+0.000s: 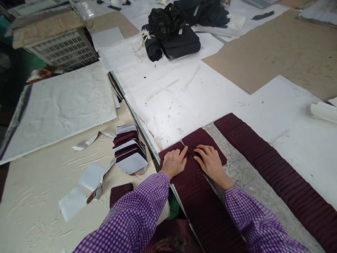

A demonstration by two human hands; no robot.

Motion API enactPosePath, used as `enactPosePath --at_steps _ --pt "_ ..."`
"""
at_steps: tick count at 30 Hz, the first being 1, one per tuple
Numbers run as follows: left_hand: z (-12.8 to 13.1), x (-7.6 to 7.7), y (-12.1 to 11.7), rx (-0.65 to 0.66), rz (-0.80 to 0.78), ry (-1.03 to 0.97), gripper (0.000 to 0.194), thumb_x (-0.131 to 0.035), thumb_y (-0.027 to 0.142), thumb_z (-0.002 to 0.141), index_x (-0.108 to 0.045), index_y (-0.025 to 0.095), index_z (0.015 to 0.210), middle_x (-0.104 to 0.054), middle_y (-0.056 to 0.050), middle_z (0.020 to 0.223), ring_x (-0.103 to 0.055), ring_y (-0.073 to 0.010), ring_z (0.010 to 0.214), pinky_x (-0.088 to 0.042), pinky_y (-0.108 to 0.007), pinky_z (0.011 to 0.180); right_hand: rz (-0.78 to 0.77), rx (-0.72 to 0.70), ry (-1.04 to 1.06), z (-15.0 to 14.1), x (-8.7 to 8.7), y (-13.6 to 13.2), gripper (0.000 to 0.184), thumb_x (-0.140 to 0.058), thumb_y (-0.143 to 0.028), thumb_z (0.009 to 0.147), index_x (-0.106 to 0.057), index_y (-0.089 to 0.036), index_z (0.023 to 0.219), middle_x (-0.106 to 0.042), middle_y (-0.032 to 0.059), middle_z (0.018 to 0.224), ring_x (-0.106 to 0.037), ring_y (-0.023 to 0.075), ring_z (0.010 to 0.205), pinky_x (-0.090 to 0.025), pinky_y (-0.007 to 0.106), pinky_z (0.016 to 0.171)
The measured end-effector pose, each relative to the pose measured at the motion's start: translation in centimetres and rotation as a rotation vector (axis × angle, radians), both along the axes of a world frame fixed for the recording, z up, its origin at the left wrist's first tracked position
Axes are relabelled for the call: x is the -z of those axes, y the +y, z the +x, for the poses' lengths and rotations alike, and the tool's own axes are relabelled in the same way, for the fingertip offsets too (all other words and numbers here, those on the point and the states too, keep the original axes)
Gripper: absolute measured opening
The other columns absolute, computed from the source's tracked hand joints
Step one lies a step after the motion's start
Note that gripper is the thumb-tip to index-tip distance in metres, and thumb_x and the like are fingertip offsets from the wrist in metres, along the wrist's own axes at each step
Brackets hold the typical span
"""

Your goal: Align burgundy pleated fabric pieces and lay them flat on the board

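Worktable, broad and white-covered (189,98), carries a long dark-maroon row of overlapped fabric pieces (263,160). Matching ridged maroon fabric strip (207,207) runs toward the wearer; flat maroon fabric panel (200,135) sits at its far end, under both hands. Right hand (212,165): thumb and fingers apart on cloth. Left hand (173,163): can't tell if pinching. I'd press lightly, keep edges square, avoid dragging layers.
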State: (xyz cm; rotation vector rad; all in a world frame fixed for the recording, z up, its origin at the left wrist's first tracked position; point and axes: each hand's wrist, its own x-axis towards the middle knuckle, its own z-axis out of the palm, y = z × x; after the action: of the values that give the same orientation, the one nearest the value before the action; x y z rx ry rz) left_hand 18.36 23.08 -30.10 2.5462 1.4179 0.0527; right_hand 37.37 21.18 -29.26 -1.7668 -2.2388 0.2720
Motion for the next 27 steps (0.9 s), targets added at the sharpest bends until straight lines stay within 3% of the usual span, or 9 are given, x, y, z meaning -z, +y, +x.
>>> enactPosePath --at_steps 13,18,27 --pt "0.0 -0.1 0.0 0.0 0.013 0.008 0.049 -0.038 0.032 0.091 -0.037 0.022 0.139 -0.059 -0.005 0.088 -0.056 -0.0201 0.082 -0.042 -0.034 0.069 -0.021 -0.021 -0.03 -0.4 0.0 -0.7 0.027 -0.053 -0.035 0.091 -0.061 -0.024 0.114 -0.061 0.0063 0.123 -0.05 0.0277 0.106 -0.039 0.041 0.084" --pt "0.0 -0.3 0.0 0.033 0.03 0.015 0.05 -0.035 0.032 0.093 -0.03 0.032 0.142 -0.057 -0.002 0.083 -0.055 -0.0189 0.077 -0.041 -0.033 0.066 -0.012 0.0 -0.01 -0.3 0.3 -1.1 0.027 -0.051 -0.034 0.092 -0.059 -0.024 0.116 -0.059 0.0078 0.125 -0.049 0.0279 0.111 -0.039 0.043 0.088" --pt "-0.3 -0.1 0.1 0.081 0.032 0.028 0.042 -0.033 0.033 0.094 -0.042 0.035 0.135 -0.058 -0.003 0.085 -0.056 -0.0191 0.078 -0.041 -0.032 0.065 0.006 0.029 0.051 -0.2 1.3 -1.7 0.025 -0.054 -0.033 0.09 -0.059 -0.023 0.112 -0.06 0.0076 0.124 -0.05 0.0254 0.114 -0.039 0.042 0.093"
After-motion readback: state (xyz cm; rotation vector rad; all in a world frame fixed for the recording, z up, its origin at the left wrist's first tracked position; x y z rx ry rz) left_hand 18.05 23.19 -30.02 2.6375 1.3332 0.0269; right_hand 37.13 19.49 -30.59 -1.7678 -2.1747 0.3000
